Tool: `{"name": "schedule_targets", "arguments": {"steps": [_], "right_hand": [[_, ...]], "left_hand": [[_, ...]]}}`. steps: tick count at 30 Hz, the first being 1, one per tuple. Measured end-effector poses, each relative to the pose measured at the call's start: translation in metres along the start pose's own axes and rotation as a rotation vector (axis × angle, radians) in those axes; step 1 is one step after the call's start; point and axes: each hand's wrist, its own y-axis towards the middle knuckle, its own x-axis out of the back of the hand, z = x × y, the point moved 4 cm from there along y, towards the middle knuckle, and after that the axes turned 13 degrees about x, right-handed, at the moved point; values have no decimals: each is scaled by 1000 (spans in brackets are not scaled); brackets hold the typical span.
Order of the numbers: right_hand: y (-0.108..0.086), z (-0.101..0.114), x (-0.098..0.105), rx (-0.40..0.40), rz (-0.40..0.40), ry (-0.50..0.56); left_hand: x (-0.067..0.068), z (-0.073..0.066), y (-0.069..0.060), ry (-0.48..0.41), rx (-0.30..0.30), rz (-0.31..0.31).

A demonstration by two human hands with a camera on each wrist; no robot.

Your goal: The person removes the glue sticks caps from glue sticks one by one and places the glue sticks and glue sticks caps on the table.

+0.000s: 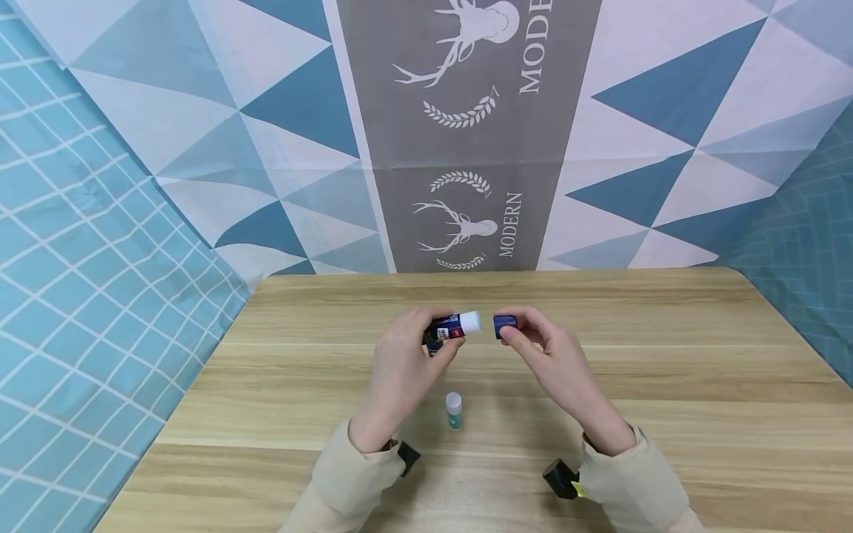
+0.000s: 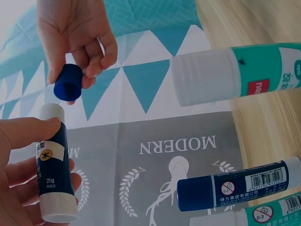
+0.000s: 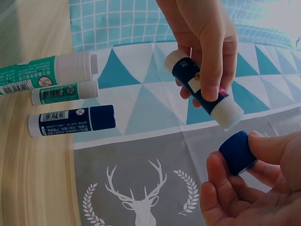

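The grip of the left hand (image 1: 403, 352) is curled round a blue glue stick (image 1: 453, 326) above the table (image 1: 266, 385). The right hand (image 1: 554, 359) pinches a blue cap (image 1: 505, 323) near, but apart from, the stick.

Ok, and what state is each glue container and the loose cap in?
Held glue stick: uncapped, held in the left grip
Blue cap: off, pinched in the right grip
Navy glue stick: upright, cap on
Small green container: upright, white end up; whether capped is unclear
Large green container: upright, white end up; whether capped is unclear
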Motion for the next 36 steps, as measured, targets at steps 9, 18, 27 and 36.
{"name": "schedule_targets", "arguments": {"steps": [9,18,27,36], "right_hand": [[0,-3,4,-8,-2,-48],[2,-8,5,-22,20,-93],[3,-15,6,-44,40,-127],[4,-18,9,-38,28,-159]], "left_hand": [[2,12,5,-90,83,36],[15,26,13,-173,170,29],[23,40,19,-162,258,26],[24,55,23,-188,347,57]]}}
